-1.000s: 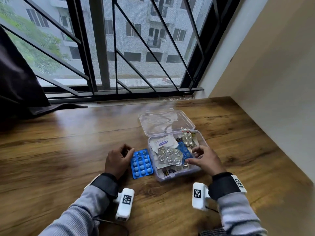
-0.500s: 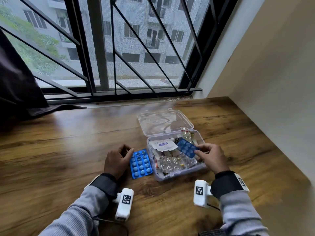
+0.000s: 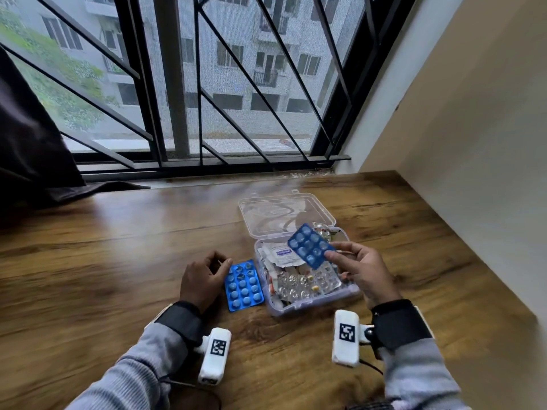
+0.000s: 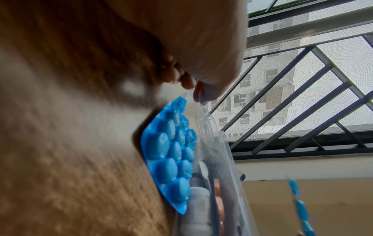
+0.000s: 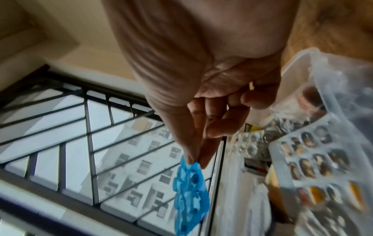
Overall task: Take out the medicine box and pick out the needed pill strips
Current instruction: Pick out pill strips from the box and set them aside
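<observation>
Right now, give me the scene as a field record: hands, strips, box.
left hand: rests on the table, fingers loosely curled, thumb at the edge of the blue strip on the table
right hand: pinches the lifted blue strip by one end, above the box
medicine box: clear plastic, lid open and laid back, holds silver blister strips and white sachets
strips out of the box: two, both blue

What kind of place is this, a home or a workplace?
Probably a home, in an upper-floor flat: a wooden table stands at a barred window facing an apartment block, with a household medicine box open on it.
</observation>
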